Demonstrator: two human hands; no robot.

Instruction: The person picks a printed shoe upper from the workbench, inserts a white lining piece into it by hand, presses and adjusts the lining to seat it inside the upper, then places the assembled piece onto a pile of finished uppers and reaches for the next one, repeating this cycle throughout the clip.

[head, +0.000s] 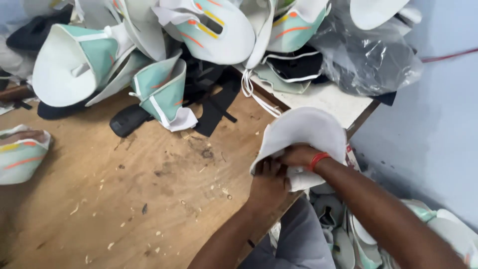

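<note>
Fingers of the left hand point(269, 182) curl down over the lower edge of a white shoe upper point(303, 134), pinching it closed against the table point(124, 199) corner at centre right of the frame; this pins the piece so it cannot slide. At far left, a mint and white upper point(20, 157) with orange stripes lies alone at the table's edge, well apart from the hands. Across the top of the frame, a heap of uppers point(164, 45) leans together, probably stock within reach, with black fabric pieces point(214, 99) trailing beneath them and white laces point(254, 94) hanging toward the held piece. Right of the left hand, the right hand point(298, 155), a red band point(317, 160) at its wrist, closes on the same upper from the far side, its fingers mostly hidden in the fold, so both hands brace it. A grey plastic bag point(368, 55) sits at upper right. Below, at lower right, more uppers point(358, 244) lie piled off the table beside the person's knee.
</note>
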